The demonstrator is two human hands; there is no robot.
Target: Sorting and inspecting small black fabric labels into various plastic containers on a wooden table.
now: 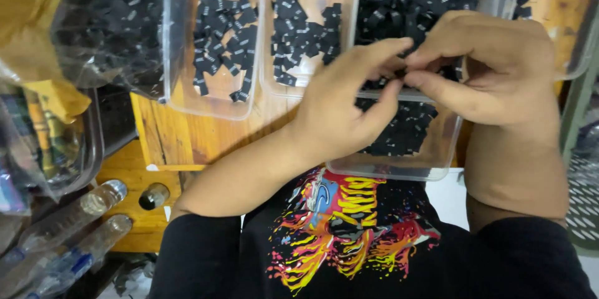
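Three clear plastic tubs sit in a row across the upper part of the frame on a wooden table (pixel 187 137). The large tub (pixel 399 168), right of centre and reaching down to mid-frame, holds a thick heap of small black fabric labels (pixel 405 130). The middle tub (pixel 274 81), at upper centre, holds a looser scatter of the same labels, and the left tub (pixel 181 87), further toward the upper left, holds a thinner cluster with bare bottom showing through.

Both hands meet over the large tub at centre frame. The left hand (pixel 343 106) has thumb and forefinger pinched together, and the right hand (pixel 493 68) pinches toward it from the right; between their fingertips sits a single black label (pixel 399 74), mostly hidden by the fingers. The hands cover much of the heap below them.

In the upper left a clear plastic bag (pixel 106 24) bulges with more black labels, partly overlapped by a yellow-brown bag (pixel 31 18) at the far left edge. Below that, at left, another clear container (pixel 93 143) holds colourful items too blurred to tell. Empty plastic bottles (pixel 75 230) lie in the lower left corner. The person's black shirt with a bright printed graphic (pixel 343 224) fills the bottom centre.
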